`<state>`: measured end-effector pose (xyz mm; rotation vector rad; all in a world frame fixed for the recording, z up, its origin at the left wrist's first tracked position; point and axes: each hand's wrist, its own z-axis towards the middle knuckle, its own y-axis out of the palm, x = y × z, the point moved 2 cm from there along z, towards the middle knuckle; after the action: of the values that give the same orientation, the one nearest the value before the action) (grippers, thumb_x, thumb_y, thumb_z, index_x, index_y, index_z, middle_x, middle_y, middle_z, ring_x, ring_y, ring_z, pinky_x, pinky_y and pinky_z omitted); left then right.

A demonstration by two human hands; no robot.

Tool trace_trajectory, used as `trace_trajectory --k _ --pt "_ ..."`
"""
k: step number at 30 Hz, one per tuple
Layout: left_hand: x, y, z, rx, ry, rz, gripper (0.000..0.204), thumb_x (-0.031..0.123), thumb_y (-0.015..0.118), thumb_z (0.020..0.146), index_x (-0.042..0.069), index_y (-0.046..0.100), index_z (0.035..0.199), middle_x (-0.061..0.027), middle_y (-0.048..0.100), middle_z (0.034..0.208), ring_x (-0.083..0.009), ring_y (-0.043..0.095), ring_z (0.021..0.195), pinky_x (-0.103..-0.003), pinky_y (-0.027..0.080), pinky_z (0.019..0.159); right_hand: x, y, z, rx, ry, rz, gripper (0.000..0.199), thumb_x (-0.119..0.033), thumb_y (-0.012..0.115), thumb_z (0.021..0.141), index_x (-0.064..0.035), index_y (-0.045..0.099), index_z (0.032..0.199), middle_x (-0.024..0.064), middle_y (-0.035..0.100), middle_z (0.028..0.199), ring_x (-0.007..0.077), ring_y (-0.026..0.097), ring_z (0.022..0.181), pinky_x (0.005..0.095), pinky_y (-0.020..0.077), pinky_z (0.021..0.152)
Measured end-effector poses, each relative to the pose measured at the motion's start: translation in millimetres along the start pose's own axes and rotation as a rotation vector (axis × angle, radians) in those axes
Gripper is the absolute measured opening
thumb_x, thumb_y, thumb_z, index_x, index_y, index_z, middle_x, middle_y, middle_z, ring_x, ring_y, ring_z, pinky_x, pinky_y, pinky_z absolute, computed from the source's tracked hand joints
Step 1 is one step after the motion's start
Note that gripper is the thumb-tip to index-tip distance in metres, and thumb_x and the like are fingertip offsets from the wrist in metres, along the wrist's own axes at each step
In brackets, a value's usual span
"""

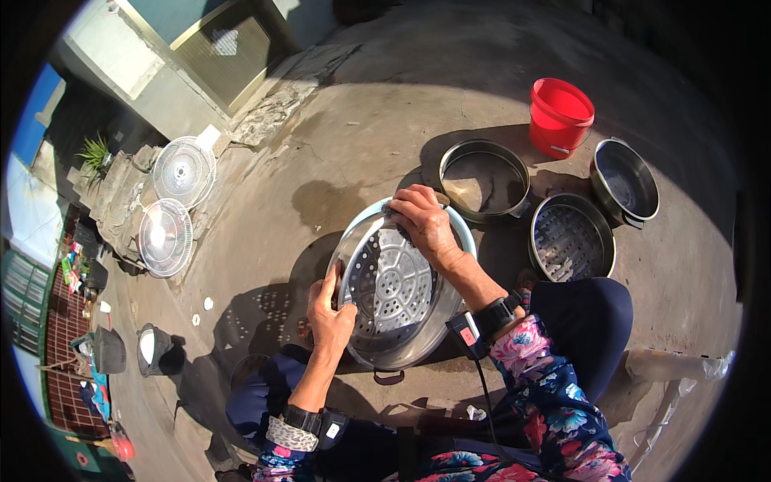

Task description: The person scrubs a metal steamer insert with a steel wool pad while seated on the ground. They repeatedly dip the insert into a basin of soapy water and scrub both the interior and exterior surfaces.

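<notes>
Far to the left, against a low stone step, two round fan grilles (175, 197) lean side by side, the upper one (184, 171) just above the lower one (165, 238). Lower down on the concrete ground (337, 136) stands a small dark pot (152, 349) with a pale inside.

At the middle, the left hand (328, 309) grips the left rim of a perforated steel steamer tray (395, 285), fingers curled over the edge and thumb along it. This tray is tilted up on its side, nested in a larger pale-rimmed basin (463, 233) and resting close in front of the person's knees. The right hand (426, 221) lies across the tray's upper rim, fingers bent and pressed down on a small dark thing that I cannot make out; it is closed around that, not open.

Right of the hands, an empty steel ring (484, 180) lies flat on the ground. Beyond it sits a second perforated steamer tray (572, 238), with a red bucket (560, 116) above and a steel pot (626, 181) at the far right, all near one another in the sun.
</notes>
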<state>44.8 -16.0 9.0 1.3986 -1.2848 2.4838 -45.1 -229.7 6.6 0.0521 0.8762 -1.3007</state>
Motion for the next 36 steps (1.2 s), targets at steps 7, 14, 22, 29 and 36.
trace_trajectory --k 7,14,22,29,36 --pt "4 3 5 -0.071 0.015 0.005 0.072 -0.002 0.057 0.061 0.012 0.053 0.132 -0.0145 0.054 0.105 -0.0313 0.054 0.099 -0.039 0.045 0.089 -46 1 1 -0.29 -0.366 0.185 0.03 -0.008 0.072 0.069 -0.004 0.065 0.099 0.0076 0.06 0.101 0.0275 0.055 0.098 0.0362 0.0501 0.081" --pt "5 12 0 -0.08 0.084 -0.032 0.076 0.003 0.064 0.063 0.011 0.044 0.136 -0.0176 0.05 0.122 -0.0353 0.052 0.11 -0.041 0.045 0.093 -42 -10 5 -0.38 -0.357 0.148 0.033 -0.009 0.074 0.066 -0.0072 0.066 0.097 0.006 0.057 0.091 0.027 0.054 0.091 0.0358 0.0497 0.075" --pt "-16 24 -26 -0.132 -0.191 -0.266 0.091 0.005 0.064 0.064 0.007 0.025 0.146 -0.0215 0.041 0.137 -0.0314 0.046 0.124 -0.037 0.039 0.102 -15 -23 14 -0.298 -0.175 0.261 0.03 -0.007 0.073 0.068 -0.0061 0.067 0.098 0.0085 0.06 0.091 0.0298 0.055 0.089 0.0387 0.0483 0.079" --pt "-21 28 -15 -0.044 -0.088 -0.197 0.085 0.004 0.065 0.062 0.005 0.036 0.142 -0.0195 0.051 0.126 -0.0303 0.053 0.115 -0.037 0.044 0.096 -37 -4 -3 -0.279 -0.296 0.276 0.023 -0.01 0.072 0.07 -0.0055 0.066 0.092 0.0067 0.059 0.093 0.0267 0.054 0.09 0.0365 0.0485 0.077" --pt "-19 31 -7 -0.033 -0.085 -0.326 0.08 0.002 0.066 0.063 0.006 0.04 0.139 -0.0152 0.054 0.116 -0.0277 0.057 0.104 -0.035 0.047 0.089 -61 10 -25 -0.419 -0.427 0.243 0.019 -0.013 0.067 0.072 -0.0085 0.064 0.09 0.0028 0.055 0.091 0.0236 0.054 0.092 0.0322 0.0509 0.077"
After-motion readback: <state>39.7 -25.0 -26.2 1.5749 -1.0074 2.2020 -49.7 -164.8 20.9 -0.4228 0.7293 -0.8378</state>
